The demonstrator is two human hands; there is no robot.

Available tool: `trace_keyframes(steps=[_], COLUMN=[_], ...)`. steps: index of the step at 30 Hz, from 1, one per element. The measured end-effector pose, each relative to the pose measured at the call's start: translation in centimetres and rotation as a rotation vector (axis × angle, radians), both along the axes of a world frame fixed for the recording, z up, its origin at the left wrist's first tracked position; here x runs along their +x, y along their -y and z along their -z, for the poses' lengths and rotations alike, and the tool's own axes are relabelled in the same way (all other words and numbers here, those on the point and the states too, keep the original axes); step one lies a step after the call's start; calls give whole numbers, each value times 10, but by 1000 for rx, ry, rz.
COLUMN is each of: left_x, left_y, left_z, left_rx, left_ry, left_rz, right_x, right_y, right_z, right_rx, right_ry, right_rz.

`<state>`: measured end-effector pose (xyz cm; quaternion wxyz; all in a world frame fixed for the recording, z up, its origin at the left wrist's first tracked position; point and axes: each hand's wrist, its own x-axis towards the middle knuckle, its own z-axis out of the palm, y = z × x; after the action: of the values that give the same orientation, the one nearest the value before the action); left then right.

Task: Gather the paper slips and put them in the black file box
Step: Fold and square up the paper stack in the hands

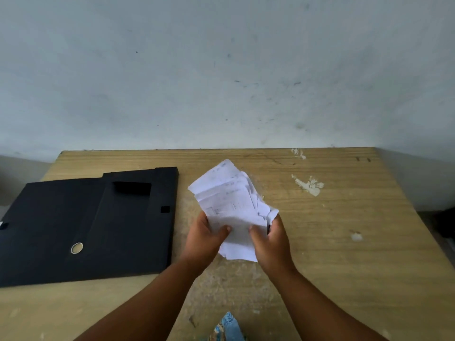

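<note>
Both hands, left hand (205,238) and right hand (272,243), grip closed on the fanned paper slips (231,207) above mid-tabletop (344,242), apparently squaring them for the black file box (81,227) at the left edge.

file box: flat black cardboard file box (93,225) lay on the wooden table (344,242), left side.
slips: white paper slips (231,205) were right of it, between both hands.
wall: stood behind the table.

Faint grey print marks the top sheets of the paper slips (227,200), but it is too blurred to read, and no other lettering shows.
</note>
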<state>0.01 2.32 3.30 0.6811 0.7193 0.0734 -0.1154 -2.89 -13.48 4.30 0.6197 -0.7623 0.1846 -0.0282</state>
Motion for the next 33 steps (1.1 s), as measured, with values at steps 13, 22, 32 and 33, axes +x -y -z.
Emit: trace_keyframes(steps=[13,22,32,33], left_x=[8,7,9,8], left_y=[1,3,3,2], left_z=[1,6,-2,-1], left_rx=[61,167,163,126], left_ry=[109,118,217,222], left_rz=[48,75,91,96], right_x=[4,0,8,6], right_y=[1,4,-2,-2], right_z=[-1,17,11,13], right_rx=[-31,5,-138,-109], right_ry=[-2,-4,42,38], right_rz=[1,102,20,27])
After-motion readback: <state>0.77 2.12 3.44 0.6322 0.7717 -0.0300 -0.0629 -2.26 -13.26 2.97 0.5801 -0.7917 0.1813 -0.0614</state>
